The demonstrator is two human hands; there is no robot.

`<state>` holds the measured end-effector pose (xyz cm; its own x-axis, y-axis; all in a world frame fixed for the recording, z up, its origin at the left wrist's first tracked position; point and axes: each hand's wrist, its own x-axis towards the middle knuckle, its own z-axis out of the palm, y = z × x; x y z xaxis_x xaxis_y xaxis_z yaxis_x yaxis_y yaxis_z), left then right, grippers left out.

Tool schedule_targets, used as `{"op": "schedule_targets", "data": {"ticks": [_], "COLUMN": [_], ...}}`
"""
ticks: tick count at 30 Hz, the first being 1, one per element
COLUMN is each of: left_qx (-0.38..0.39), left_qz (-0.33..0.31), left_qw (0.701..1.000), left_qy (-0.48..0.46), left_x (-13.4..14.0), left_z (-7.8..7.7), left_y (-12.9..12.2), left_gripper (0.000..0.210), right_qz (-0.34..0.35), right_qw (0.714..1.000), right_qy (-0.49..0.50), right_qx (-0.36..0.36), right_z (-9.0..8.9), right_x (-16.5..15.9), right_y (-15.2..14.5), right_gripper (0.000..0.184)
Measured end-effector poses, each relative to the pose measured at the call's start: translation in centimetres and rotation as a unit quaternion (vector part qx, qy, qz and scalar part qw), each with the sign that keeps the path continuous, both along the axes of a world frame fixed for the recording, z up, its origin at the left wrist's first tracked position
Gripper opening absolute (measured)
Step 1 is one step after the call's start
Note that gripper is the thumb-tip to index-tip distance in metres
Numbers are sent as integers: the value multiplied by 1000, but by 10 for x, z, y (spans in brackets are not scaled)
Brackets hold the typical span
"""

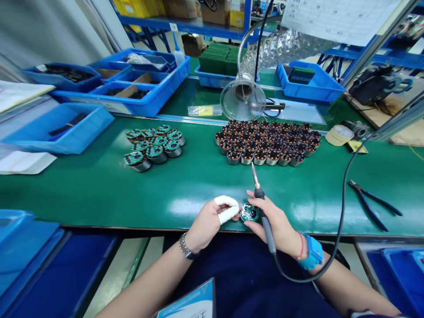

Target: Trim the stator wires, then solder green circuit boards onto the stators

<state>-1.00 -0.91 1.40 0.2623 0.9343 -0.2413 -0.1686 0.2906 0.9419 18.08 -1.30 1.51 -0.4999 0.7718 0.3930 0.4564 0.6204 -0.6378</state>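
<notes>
2 hands at table edge point(132, 223) — left hand point(207, 223) grip pinches motor point(249, 213), right hand point(276, 225) clenches iron point(261, 203).

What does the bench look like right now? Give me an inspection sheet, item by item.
Surface: glossy green bench mat, bare in front of the hands.
Job's things: small round green circuit board unit pinched between both hands; black-handled soldering iron in the right hand, tip pointing away.
Clutter: cluster of green-topped round units; larger cluster of copper-wound round units; black pliers; roll of beige tape.
Hands: left hand wears white finger wraps; right hand wears a blue wrist strap.
Cables: black iron cable loops off the front edge.
Surroundings: blue plastic trays; clear fume funnel on a ribbed silver hose.
</notes>
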Motion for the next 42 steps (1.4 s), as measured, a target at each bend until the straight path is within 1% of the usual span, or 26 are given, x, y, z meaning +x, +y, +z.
{"op": "schedule_targets", "data": {"ticks": [4,7,9,11,14,20,23,26,31,38,42], "left_qx": [-9,-43,-59,-73,-92,-112,-130,-140,-145,-154,-140], "left_qz": [-4,-34,-56,-67,-61,-73,-75,-94,-118,-128,-118], "left_qw": [1000,998,997,995,994,991,989,986,982,980,983], "left_qy": [5,8,17,24,19,-31,-19,-4,7,3,0], "left_x": [-2,-2,-1,2,3,-2,-3,-3,-4,-3,-2], "left_z": [2,5,8,10,10,5,5,6,7,7,6], "left_y": [1,2,4,6,8,8,12,19,25,25,24], "left_gripper": [15,22,19,15,14,17,20,24,26,26,24], "right_qz": [-36,-66,-71,-67,-56,-45,-43,-45,-50,-49,-48], "right_qw": [999,997,997,997,997,998,998,998,997,998,998], "right_qy": [18,29,32,35,32,31,36,38,35,36,36], "right_qx": [-6,-17,-25,-31,-36,-32,-31,-29,-38,-35,-37], "right_z": [2,5,6,6,5,2,1,0,1,0,0], "right_x": [5,10,11,11,8,6,6,6,6,5,5], "right_y": [-1,-3,-4,-5,-6,-6,-5,-5,-6,-5,-5], "right_gripper": [44,45,46,47,46,46,45,45,44,44,44]}}
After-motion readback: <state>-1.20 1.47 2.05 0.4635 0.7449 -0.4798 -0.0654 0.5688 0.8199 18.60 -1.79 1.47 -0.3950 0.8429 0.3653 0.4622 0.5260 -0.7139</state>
